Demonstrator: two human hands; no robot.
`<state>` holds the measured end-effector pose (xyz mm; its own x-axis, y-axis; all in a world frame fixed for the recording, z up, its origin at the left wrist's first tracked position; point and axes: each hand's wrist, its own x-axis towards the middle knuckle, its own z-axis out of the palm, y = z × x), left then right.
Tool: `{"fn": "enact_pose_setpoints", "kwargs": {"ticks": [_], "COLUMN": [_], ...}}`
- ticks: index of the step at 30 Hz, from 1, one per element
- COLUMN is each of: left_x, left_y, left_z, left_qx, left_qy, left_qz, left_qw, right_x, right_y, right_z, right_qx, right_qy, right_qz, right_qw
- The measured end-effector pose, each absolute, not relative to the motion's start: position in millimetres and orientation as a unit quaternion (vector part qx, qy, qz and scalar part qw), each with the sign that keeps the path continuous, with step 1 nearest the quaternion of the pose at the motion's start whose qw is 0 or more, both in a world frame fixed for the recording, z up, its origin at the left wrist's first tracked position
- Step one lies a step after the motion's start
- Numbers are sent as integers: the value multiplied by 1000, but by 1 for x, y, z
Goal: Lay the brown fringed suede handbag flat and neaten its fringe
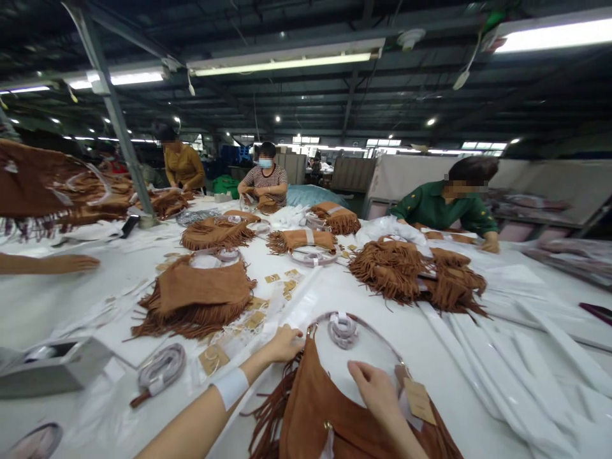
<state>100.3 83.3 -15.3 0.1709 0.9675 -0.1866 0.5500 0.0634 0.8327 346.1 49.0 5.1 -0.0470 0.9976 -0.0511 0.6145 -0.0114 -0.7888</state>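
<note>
A brown suede-like handbag (329, 408) with long fringe lies in front of me on the white table. Its plastic-wrapped strap (370, 322) arches away from me, with a tan hang tag (419, 401) at the right end. My left hand (285, 344) has its fingers curled at the bag's upper left corner, by the strap end. Over the bag's opening is my right hand (377, 386), its fingers apart and nothing visible in them; the wrist crosses the bag's front. A wrapped strap coil (342, 330) sits inside the strap's loop.
Other fringed bags (203, 287) and a fringed pile (415, 271) lie beyond. Loose tags (255, 319), another strap coil (162, 368) and a tape dispenser (52, 366) are left; white plastic sleeves (502, 363) are right. Several co-workers stand around the table; another person's arm (48, 263) reaches in from the left.
</note>
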Motion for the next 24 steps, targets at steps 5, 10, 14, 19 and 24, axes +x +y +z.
{"fn": "enact_pose_setpoints", "kwargs": {"ticks": [5,10,14,19,24], "left_x": [95,94,106,136,160], "left_y": [90,102,115,121,103], "left_z": [-24,-44,-57,-58,-64], "left_qx": [677,657,571,463,408], "left_qy": [569,522,492,393,307], "left_qz": [252,310,393,442,363], "left_qw": [392,447,527,660,779], "right_x": [274,258,268,275,279], "right_y": [84,86,76,67,66], "right_z": [-19,-33,-25,2,24], "right_qx": [-634,-620,-593,-570,-563], "right_qy": [-635,-629,-628,-608,-597], "right_qz": [363,401,439,474,497], "right_qw": [252,243,248,282,282]}}
